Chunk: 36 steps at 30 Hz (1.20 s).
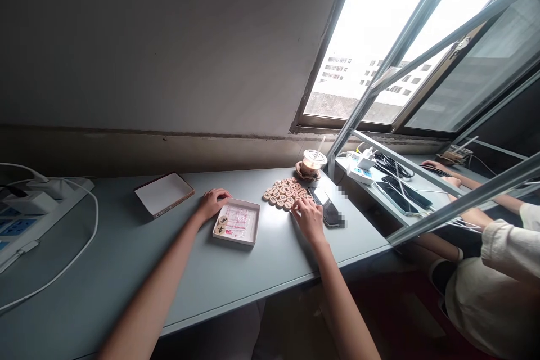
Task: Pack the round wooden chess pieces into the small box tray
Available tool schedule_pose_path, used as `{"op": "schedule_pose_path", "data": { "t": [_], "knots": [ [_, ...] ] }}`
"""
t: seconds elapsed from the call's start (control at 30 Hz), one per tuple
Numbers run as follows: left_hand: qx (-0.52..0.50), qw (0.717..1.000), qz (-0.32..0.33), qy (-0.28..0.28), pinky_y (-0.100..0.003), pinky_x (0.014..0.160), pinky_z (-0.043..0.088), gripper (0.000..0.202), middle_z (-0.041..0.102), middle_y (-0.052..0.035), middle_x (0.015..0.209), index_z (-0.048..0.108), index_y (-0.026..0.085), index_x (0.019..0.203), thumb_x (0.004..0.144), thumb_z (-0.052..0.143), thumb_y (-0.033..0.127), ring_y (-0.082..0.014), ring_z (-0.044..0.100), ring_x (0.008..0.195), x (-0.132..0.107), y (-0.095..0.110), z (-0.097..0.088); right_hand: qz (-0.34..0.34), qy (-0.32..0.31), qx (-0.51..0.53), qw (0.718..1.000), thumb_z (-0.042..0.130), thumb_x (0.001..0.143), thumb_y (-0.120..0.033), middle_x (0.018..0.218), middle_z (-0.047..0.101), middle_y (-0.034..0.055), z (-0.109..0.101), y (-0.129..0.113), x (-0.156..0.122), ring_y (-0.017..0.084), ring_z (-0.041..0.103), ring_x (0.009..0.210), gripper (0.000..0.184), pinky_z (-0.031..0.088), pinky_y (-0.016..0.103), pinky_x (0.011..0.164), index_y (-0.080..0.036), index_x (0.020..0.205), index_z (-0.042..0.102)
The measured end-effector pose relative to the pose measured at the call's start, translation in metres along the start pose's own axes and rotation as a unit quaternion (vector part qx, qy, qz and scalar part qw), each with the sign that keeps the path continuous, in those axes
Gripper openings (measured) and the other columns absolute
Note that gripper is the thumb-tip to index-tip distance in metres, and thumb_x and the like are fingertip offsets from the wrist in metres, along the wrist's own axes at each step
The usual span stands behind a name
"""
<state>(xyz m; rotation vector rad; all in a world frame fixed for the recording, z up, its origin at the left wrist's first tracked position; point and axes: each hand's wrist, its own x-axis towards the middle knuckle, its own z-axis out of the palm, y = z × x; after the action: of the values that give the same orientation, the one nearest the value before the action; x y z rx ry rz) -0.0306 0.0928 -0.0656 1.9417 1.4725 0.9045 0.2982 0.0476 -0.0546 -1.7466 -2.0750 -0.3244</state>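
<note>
A shallow white box [237, 223] lies on the grey table [177, 270], with a folded printed sheet and two round wooden chess pieces [221, 224] at its left end. My left hand [212, 202] rests curled against the box's left far corner. A cluster of several round wooden chess pieces [285, 192] lies flat to the right. My right hand [308, 216] sits at the cluster's near right edge, fingertips bent down on the pieces; whether it grips one is hidden.
The box's lid [163, 193] lies open side up to the left. A power strip [29, 208] with white cables is at far left. A phone [330, 211] and a lidded drink cup [313, 162] stand by the pieces. Another person [485, 259] sits at right beside an open window frame.
</note>
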Motion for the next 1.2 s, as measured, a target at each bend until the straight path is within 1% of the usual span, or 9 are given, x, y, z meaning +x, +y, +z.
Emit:
{"op": "schedule_pose_path", "data": {
  "t": [0.2,0.3,0.43,0.53,0.67,0.77,0.9,1.07,1.2],
  "knots": [
    [0.008,1.000,0.003,0.005,-0.034,0.090,0.041,0.022,0.069,-0.0040,0.095,0.065,0.021,0.075,0.077,0.046,0.034,-0.0230,0.058,0.096,0.002,-0.003,0.002,-0.008,-0.002,0.010,1.000,0.048,0.089,-0.026,0.087,0.065,0.0049,0.000,0.001,-0.001,0.021,0.056,0.085,0.014,0.028,0.033,0.076,-0.020,0.082,0.058],
    [0.009,1.000,-0.001,0.005,-0.035,0.091,0.042,0.022,0.069,-0.0046,0.096,0.066,0.021,0.076,0.076,0.047,0.032,-0.0231,0.058,0.098,0.002,-0.003,0.001,-0.034,-0.020,0.053,0.998,0.048,0.090,-0.027,0.089,0.065,0.0043,-0.007,-0.014,0.003,0.020,0.057,0.083,0.014,0.031,0.033,0.077,-0.021,0.084,0.059],
    [0.000,1.000,0.005,-0.005,-0.035,0.094,0.041,0.020,0.070,-0.0039,0.097,0.064,0.022,0.070,0.075,0.048,0.031,-0.0229,0.057,0.099,0.000,0.001,-0.001,-0.127,-0.066,0.139,0.980,0.051,0.091,-0.026,0.104,0.063,0.0048,-0.013,-0.062,0.013,0.020,0.058,0.093,0.015,0.037,0.033,0.082,-0.025,0.103,0.060],
    [-0.006,1.000,0.016,-0.009,-0.036,0.096,0.040,0.018,0.070,-0.0034,0.097,0.064,0.022,0.068,0.074,0.048,0.029,-0.0228,0.058,0.100,0.000,0.002,-0.003,-0.240,-0.120,0.167,0.949,0.061,0.086,-0.029,0.113,0.060,0.0053,-0.007,-0.109,0.021,0.021,0.056,0.102,0.030,0.040,0.034,0.084,-0.027,0.115,0.057],
    [-0.004,1.000,0.014,-0.003,-0.035,0.094,0.042,0.017,0.070,-0.0050,0.096,0.063,0.021,0.067,0.073,0.050,0.030,-0.0224,0.059,0.097,0.000,0.000,-0.001,-0.298,-0.155,0.166,0.927,0.065,0.083,-0.034,0.117,0.059,0.0059,0.007,-0.148,0.028,0.022,0.055,0.103,0.026,0.040,0.035,0.082,-0.024,0.107,0.062],
    [-0.007,1.000,0.018,0.004,-0.036,0.094,0.042,0.016,0.070,-0.0056,0.097,0.062,0.021,0.066,0.072,0.050,0.030,-0.0228,0.059,0.096,0.001,-0.002,0.001,-0.289,-0.145,0.165,0.932,0.065,0.082,-0.040,0.116,0.060,0.0062,0.013,-0.153,0.028,0.023,0.054,0.101,0.026,0.039,0.036,0.083,-0.023,0.102,0.063],
    [-0.011,1.000,0.018,0.002,-0.037,0.093,0.043,0.017,0.069,-0.0061,0.096,0.063,0.021,0.067,0.072,0.050,0.032,-0.0238,0.059,0.096,0.002,-0.003,0.002,-0.281,-0.142,0.157,0.936,0.065,0.082,-0.043,0.120,0.058,0.0082,0.014,-0.153,0.024,0.024,0.052,0.102,0.037,0.038,0.036,0.082,-0.022,0.112,0.059],
    [-0.010,1.000,0.024,0.001,-0.037,0.094,0.043,0.018,0.070,-0.0058,0.096,0.062,0.021,0.067,0.073,0.050,0.033,-0.0235,0.059,0.096,0.003,-0.006,0.003,-0.273,-0.144,0.173,0.935,0.065,0.083,-0.039,0.113,0.061,0.0052,0.011,-0.159,0.026,0.022,0.052,0.101,0.026,0.035,0.034,0.081,-0.024,0.104,0.062],
    [-0.019,0.999,0.026,-0.002,-0.037,0.094,0.042,0.015,0.070,-0.0064,0.098,0.060,0.021,0.067,0.071,0.050,0.030,-0.0244,0.059,0.099,0.002,-0.006,0.002,-0.196,-0.107,0.190,0.956,0.060,0.085,-0.044,0.102,0.063,0.0040,-0.006,-0.129,0.025,0.020,0.053,0.095,0.024,0.036,0.033,0.081,-0.025,0.099,0.063]
  ]
}}
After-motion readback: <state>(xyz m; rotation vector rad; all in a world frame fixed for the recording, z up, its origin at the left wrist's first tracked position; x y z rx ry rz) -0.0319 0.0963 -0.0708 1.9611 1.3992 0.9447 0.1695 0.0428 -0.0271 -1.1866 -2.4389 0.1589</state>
